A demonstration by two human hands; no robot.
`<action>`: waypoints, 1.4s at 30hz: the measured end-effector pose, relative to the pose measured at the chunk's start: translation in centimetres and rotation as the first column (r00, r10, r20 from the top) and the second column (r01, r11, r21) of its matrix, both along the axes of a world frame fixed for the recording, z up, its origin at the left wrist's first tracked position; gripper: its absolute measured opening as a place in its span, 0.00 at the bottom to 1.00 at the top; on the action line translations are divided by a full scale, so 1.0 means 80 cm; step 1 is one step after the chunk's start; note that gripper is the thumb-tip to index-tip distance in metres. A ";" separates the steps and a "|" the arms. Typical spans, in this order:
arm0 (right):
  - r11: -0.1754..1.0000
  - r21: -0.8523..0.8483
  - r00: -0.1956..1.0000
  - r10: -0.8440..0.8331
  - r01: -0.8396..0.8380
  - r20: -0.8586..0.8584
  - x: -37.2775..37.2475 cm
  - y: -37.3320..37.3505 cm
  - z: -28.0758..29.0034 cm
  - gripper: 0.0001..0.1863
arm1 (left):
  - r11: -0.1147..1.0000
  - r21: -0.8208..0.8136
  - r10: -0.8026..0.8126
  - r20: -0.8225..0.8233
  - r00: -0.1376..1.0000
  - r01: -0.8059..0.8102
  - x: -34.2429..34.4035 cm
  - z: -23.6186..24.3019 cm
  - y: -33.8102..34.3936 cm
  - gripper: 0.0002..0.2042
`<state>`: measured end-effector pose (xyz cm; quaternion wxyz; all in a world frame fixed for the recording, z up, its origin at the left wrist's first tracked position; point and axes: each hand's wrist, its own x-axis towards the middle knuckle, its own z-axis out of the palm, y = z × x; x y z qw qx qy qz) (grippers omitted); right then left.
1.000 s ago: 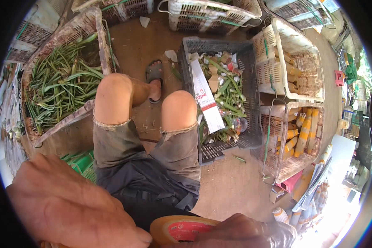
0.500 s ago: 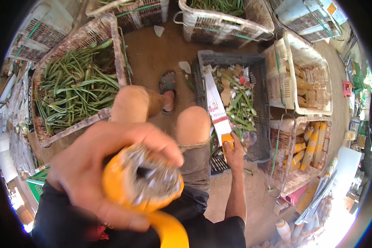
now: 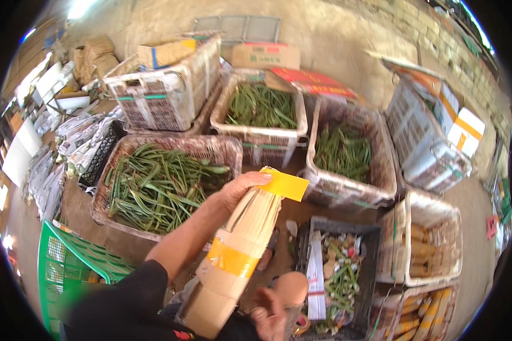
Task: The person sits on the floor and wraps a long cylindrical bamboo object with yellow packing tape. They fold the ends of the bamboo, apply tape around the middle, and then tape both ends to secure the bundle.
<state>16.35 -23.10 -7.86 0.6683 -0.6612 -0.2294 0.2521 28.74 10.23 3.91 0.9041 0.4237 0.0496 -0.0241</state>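
Observation:
My left hand [image 3: 243,188] is closed around the upper end of a long cardboard-wrapped bundle [image 3: 222,290]. A band of yellow tape [image 3: 231,257] circles its middle. From the top end a flat piece of yellow tape [image 3: 288,186] sticks out to the right, past my left thumb. My right hand [image 3: 269,318] is low beside the bundle, fingers apart and holding nothing, slightly blurred. A roll of tape [image 3: 301,325] shows near my knee, beside the black crate.
A black crate [image 3: 372,273] holds leaf scraps and a white cardboard strip [image 3: 316,284]. Around stand crates of long green leaves [image 3: 153,187] and a crate of yellow-taped bundles [image 3: 424,318]. A green plastic basket or chair [image 3: 54,267] is at lower left.
The view has tilted up, and the bundle now shows lengthwise, not end-on. My right hand has let go of the yellow tape it held over the black crate and moved toward the bundle.

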 end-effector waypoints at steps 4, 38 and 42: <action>0.966 -0.187 0.968 0.207 -0.180 0.141 -0.013 0.020 -0.022 0.47 | 0.966 -0.220 0.174 0.177 0.969 -0.133 0.015 0.003 0.004 0.28; 0.763 -0.583 0.501 0.401 0.281 0.767 -0.017 -0.103 0.118 0.55 | 0.763 -0.265 0.546 -0.222 0.808 -0.589 -0.162 -0.098 -0.018 0.19; 0.751 -0.608 0.534 0.413 0.259 0.738 -0.017 -0.097 0.125 0.57 | 0.803 -0.167 0.558 -0.126 0.820 -0.572 -0.144 -0.093 -0.006 0.22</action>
